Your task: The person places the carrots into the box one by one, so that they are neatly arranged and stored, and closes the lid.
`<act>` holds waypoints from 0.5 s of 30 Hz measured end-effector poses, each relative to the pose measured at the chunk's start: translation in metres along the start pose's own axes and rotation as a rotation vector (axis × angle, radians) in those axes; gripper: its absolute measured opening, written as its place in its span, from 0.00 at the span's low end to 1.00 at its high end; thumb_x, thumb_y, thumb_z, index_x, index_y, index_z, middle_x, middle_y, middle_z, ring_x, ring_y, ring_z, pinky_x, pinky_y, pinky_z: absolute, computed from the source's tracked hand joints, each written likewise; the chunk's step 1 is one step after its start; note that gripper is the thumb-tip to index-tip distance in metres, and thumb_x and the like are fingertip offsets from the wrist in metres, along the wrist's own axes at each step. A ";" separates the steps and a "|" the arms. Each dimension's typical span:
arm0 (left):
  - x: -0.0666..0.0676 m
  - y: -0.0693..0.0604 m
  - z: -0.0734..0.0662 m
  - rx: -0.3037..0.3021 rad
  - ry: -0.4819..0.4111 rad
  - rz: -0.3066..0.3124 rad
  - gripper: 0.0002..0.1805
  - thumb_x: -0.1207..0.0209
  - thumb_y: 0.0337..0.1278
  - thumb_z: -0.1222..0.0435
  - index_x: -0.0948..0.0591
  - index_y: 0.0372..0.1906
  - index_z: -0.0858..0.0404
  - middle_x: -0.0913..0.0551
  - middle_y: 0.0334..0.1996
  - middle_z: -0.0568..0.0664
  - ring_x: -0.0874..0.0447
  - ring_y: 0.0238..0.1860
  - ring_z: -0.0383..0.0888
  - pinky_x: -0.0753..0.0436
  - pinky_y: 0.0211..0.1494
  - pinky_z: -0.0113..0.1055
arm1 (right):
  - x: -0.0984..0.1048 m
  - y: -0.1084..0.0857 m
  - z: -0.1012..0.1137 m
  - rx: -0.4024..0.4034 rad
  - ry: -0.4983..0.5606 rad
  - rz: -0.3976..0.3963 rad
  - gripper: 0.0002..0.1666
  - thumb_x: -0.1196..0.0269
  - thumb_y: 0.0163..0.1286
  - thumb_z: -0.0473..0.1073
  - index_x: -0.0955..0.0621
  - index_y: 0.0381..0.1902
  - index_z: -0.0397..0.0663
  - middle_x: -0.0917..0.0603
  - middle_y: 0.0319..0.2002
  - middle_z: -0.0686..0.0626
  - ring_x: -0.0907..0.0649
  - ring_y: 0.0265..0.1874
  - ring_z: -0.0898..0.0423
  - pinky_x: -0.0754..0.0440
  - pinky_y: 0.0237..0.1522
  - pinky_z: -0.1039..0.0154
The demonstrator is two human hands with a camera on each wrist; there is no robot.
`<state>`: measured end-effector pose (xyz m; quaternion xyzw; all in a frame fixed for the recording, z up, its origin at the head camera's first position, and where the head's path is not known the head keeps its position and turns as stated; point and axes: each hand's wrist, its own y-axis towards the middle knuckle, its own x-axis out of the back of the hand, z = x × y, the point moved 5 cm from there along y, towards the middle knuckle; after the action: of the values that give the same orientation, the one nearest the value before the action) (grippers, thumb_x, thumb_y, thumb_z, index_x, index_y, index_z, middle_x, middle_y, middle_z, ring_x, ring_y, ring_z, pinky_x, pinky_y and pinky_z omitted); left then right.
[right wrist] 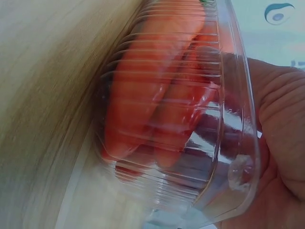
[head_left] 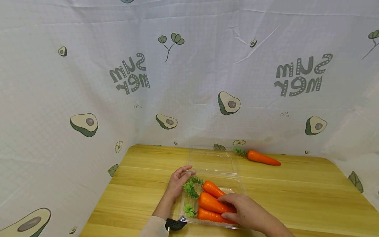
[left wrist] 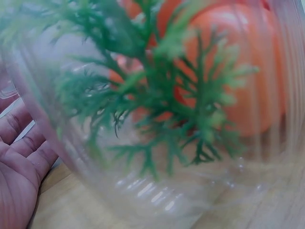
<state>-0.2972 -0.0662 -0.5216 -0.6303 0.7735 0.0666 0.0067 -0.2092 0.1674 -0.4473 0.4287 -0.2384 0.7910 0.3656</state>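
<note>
Three orange carrots [head_left: 211,203] with green leafy tops [head_left: 190,187] lie side by side in a clear plastic box [head_left: 217,224]. Its transparent lid [head_left: 211,160] is laid back behind it. My left hand [head_left: 177,181] is at the box's left rim near the leaves, fingers loosely bent; the left wrist view shows the palm [left wrist: 16,167] beside the clear wall. My right hand [head_left: 247,210] reaches over the right side, its fingers on the carrots. Through the ribbed wall in the right wrist view, carrots [right wrist: 143,90] show, with the hand [right wrist: 281,129] beyond the rim.
Another carrot [head_left: 263,158] with a green top lies at the back of the wooden table [head_left: 296,197], right of the lid. A white curtain [head_left: 195,75] with avocado prints hangs behind and on both sides. A black strap piece [head_left: 176,224] sits at my left wrist.
</note>
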 end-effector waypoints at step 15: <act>0.000 -0.001 -0.001 0.012 0.011 -0.011 0.24 0.45 0.76 0.61 0.27 0.69 0.68 0.15 0.57 0.64 0.19 0.60 0.44 0.27 0.70 0.41 | 0.013 -0.003 -0.007 0.016 0.006 -0.083 0.25 0.35 0.68 0.65 0.14 0.54 0.58 0.13 0.47 0.61 0.17 0.42 0.66 0.14 0.45 0.61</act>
<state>-0.2960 -0.0665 -0.5203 -0.6349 0.7704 0.0583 0.0067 -0.2149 0.1793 -0.4399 0.4389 -0.2130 0.7783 0.3953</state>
